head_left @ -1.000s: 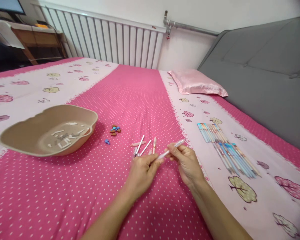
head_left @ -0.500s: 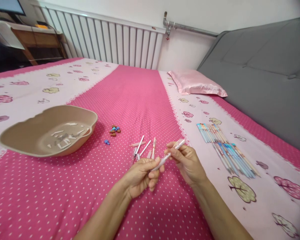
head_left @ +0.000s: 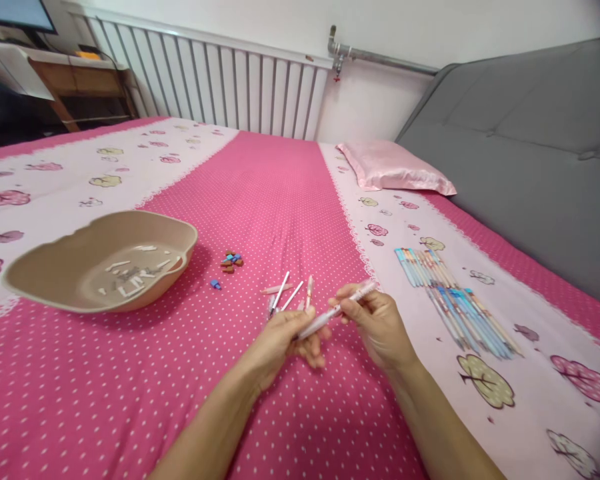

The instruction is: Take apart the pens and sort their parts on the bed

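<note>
A pale pinkish-white pen (head_left: 325,321) slants up to the right between my two hands. My left hand (head_left: 293,337) pinches its lower end between thumb and fingers, the other fingers loosely spread below. My right hand (head_left: 373,323) grips the upper end with thumb and fingertips. Just beyond my left hand lies a loose pile of pen parts, with a white thin stick (head_left: 280,291) and a pink pen (head_left: 309,291) among them. Part of this pile is hidden behind my left hand. Small blue and brown pieces (head_left: 231,261) sit in a cluster farther left.
A beige basin (head_left: 45,277) holding white and grey scraps stands at left. Rows of blue and beige pens (head_left: 473,323) lie at right. A pink pillow (head_left: 395,167) rests by the grey headboard (head_left: 520,127). A white radiator (head_left: 205,73) lines the wall.
The fingers of my left hand have loosened and spread under the pen, and its grip has shifted slightly left. My right hand keeps hold of the upper end.
</note>
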The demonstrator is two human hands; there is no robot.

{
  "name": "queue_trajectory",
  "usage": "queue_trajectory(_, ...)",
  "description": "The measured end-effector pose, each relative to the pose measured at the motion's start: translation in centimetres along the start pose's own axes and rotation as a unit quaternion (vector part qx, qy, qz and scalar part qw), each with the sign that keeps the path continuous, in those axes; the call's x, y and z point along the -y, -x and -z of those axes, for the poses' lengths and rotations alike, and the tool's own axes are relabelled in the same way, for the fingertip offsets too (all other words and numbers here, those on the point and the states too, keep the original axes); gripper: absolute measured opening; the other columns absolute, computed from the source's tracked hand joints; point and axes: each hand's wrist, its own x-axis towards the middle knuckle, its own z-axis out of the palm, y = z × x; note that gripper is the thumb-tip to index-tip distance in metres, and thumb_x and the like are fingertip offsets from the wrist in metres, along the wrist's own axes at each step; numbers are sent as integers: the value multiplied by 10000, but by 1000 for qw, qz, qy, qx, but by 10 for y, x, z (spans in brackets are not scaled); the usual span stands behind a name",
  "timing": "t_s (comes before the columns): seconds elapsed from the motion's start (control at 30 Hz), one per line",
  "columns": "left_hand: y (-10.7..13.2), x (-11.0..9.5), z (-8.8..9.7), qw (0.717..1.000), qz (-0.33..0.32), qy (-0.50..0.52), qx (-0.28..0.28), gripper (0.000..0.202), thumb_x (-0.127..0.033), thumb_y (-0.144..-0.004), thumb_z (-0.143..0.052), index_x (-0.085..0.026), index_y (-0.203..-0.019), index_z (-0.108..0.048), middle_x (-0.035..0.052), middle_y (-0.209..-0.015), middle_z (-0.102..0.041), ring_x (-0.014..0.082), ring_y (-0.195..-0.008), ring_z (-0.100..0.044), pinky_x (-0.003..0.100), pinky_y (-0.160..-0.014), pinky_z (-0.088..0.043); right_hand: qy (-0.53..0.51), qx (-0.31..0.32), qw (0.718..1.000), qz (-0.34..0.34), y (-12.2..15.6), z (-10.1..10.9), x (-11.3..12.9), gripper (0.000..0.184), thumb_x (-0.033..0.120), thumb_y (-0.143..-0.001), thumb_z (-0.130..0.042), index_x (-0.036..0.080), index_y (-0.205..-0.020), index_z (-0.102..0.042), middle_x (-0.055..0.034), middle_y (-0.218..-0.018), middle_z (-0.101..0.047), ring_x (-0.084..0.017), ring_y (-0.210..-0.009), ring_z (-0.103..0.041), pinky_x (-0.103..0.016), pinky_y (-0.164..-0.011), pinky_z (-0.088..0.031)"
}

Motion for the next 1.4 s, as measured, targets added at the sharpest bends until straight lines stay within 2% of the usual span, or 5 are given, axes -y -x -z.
queue_trajectory(0.33, -1, 18, -9, 836, -277, -419, -220, 193, -329, -751, -618, -167, -837, -676, 37, -694, -671, 130, -589, -566, 240, -579, -407, 28, -117, 992, -28, 1, -10, -4, 236, 289, -566, -784, 142, -681, -640, 19, -586, -618, -84, -530, -552, -195, -520, -433)
queue_trajectory(0.67, 3, 0, -17, 991, -75, -108, -29, 263, -340, -710, -650, -97, -610, -660, 38, -536, -598, 101, -488, -511, 224, -518, -386, 20, -67, 997, -39, 0, -4, -1, 238, 313, -587, -774, 134, -640, -628, 32, -509, -568, -59, -438, -487, -167, -420, -369)
queue_trajectory(1.03, 4, 6, -10, 976, 78, 150, 137, 282, -357, -697, -661, -78, -739, -667, 34, -499, -589, 96, -382, -536, 180, -392, -383, -111, -1, 990, -87, 5, -9, 7, 258, 335, -548, -796, 156, -628, -628, 11, -527, -625, -28, -378, -431, -144, -389, -339)
queue_trajectory(1.2, 2, 2, -7, 997, -25, -28, 63, 301, -383, -805, -532, -112, -743, -646, 14, -539, -568, 89, -454, -517, 211, -501, -403, -51, 7, 997, -60, 2, -5, 8, 193, 348, -695, -697, 193, -782, -623, 7, -668, -643, -79, -556, -537, -196, -550, -442)
queue_trajectory(1.4, 2, -9, 13, 836, -268, -453, -154, 225, -320, -823, -520, -201, -905, -692, 46, -744, -621, 157, -699, -527, 267, -660, -396, 340, 10, 926, 166, 0, 8, 18, 321, 312, -826, -548, 247, -1140, -535, -58, -1202, -553, -216, -1162, -437, -418, -998, -295)
